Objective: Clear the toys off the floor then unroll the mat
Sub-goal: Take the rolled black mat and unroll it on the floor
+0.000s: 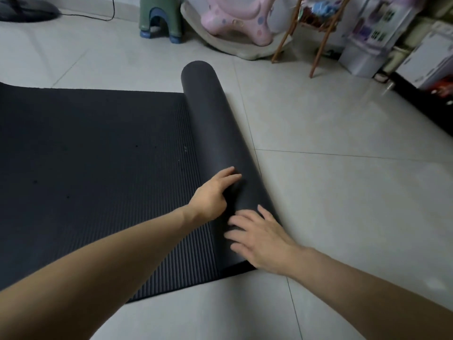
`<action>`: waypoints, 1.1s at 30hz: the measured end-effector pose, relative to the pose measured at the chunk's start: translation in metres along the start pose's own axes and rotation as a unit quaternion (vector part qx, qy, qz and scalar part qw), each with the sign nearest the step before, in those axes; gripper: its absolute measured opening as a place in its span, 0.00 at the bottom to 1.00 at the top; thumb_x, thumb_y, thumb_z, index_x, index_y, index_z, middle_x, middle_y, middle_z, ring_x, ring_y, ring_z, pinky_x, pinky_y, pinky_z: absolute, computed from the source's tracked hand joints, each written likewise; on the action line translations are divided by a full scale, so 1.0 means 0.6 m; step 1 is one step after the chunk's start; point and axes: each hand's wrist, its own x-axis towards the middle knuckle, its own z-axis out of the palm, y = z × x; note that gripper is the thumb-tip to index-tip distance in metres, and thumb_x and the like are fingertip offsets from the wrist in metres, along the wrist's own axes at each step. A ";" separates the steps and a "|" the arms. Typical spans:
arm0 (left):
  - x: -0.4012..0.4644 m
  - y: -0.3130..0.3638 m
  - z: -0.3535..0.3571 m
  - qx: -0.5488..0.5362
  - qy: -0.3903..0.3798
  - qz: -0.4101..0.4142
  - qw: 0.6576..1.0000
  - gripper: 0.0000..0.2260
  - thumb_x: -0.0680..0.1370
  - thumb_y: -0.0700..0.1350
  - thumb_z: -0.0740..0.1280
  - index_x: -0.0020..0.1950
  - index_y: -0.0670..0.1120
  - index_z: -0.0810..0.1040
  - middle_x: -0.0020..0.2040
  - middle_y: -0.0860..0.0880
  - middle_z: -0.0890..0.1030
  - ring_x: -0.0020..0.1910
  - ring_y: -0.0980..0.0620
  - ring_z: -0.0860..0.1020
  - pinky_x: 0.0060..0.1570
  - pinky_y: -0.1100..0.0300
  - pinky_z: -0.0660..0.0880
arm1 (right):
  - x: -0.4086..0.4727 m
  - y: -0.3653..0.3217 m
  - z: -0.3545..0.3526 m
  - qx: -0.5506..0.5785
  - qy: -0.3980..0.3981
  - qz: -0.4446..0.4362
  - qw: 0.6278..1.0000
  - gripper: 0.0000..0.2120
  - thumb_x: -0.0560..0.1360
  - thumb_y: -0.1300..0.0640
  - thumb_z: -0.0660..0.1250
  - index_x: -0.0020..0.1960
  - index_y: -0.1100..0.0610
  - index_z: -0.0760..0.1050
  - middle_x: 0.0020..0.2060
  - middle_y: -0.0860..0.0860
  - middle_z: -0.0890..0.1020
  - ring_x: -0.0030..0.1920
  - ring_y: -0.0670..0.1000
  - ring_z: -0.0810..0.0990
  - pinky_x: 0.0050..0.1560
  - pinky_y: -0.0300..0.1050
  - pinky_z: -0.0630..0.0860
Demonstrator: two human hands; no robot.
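Observation:
A dark grey ribbed mat [98, 148] lies partly unrolled on the pale tiled floor, its flat part spreading to the left. The rolled part [210, 114] runs from the near edge toward the back. My left hand [213, 192] rests against the roll's left side, fingers curved on it. My right hand [259, 236] lies flat on the roll's near end, fingers spread. Neither hand closes around anything. No loose toys lie on the floor near the mat.
Along the back stand a green and blue stool [160, 18], a pink rocking toy [235, 23], a wooden rack [316, 33] and white boxes [382, 35]. A fan base [24, 8] with a cord sits at the far left. Bare tiles [343, 168] extend right of the roll.

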 end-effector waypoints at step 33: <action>-0.111 -0.081 0.058 0.461 -0.355 -0.006 0.813 0.33 0.78 0.35 0.56 0.76 0.50 0.40 0.76 0.36 0.47 0.63 0.35 0.71 0.55 0.44 0.74 | -0.057 0.131 0.006 0.301 -0.023 0.343 0.889 0.54 0.66 0.46 0.73 0.61 0.27 0.27 0.56 0.58 0.68 0.47 0.57 0.76 0.57 0.50 0.73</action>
